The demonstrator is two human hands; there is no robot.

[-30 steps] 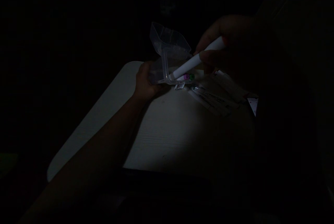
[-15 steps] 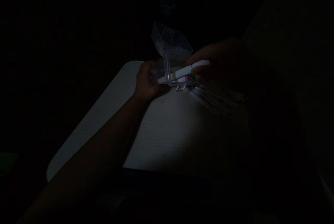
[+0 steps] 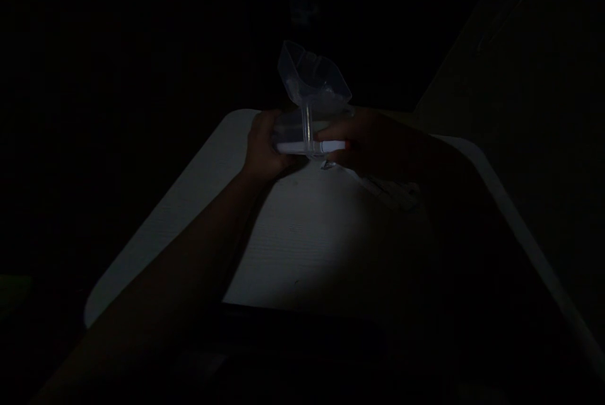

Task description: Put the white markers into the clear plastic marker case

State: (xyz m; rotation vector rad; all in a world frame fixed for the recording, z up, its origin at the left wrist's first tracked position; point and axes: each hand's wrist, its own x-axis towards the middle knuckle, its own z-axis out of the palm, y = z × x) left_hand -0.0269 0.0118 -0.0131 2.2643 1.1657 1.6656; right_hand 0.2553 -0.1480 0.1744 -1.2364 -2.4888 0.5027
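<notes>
- Darkness is swallowing nearly everything in the room; only a patch of the pale table is catching any light.
- Nearest to me, the person's left forearm is stretching across that table from the lower left toward its far part.
- The left hand is wrapping around the left end of a clear plastic case, fingers curled round it in a firm grasp, with the thumb side facing the camera.
- The case is sitting at the far part of the lit patch, low over the table; whether it is resting on the surface I cannot tell.
- Its transparent lid is standing open, tilting up and back above the base.
- A white marker is lying level along the near edge of the case's base, its left end just beside the left hand.
- The right hand is coming in from the right, fingertips pinching the marker's right end; the fingers are nearly closed about it, though the gloom is hiding how tightly.
- Just beyond and under the right hand, some pale papers or packets are lying on the table, too dim to make out.
- The table's right edge is running off toward the lower right as a faint light line.
- Farther back, everything is fading into black.
</notes>
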